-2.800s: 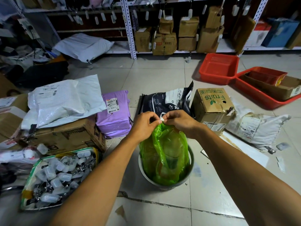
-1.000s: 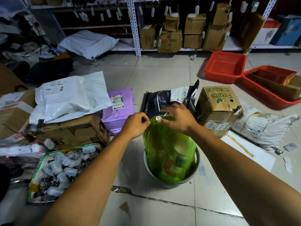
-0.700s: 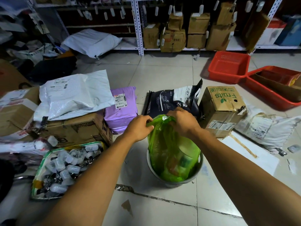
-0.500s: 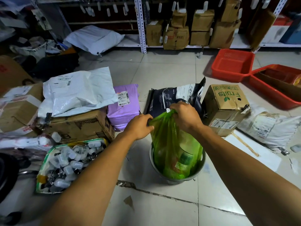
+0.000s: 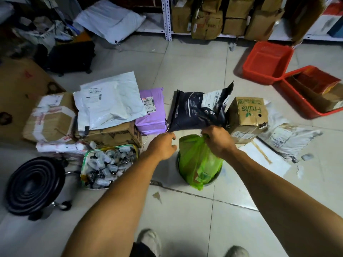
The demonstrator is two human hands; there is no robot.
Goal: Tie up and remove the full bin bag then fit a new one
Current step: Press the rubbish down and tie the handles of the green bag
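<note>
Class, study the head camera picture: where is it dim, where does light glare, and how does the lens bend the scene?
Head view: dim overall, darkest in the corners and around the shelving; pale sheen on the floor tiles; wide-angle distortion stretches both forearms; the green bin bag under the right hand looks slightly soft.

We are standing over the bin [image 5: 213,179], with the bag [image 5: 196,162] sitting in it and the right hand [image 5: 218,139] gripping its top. The left hand [image 5: 163,146] is hovering just left of the bag. A tray [image 5: 84,164] is lying left of the bin, a box [image 5: 246,117] behind-right, a pouch [image 5: 196,108] directly behind.
</note>
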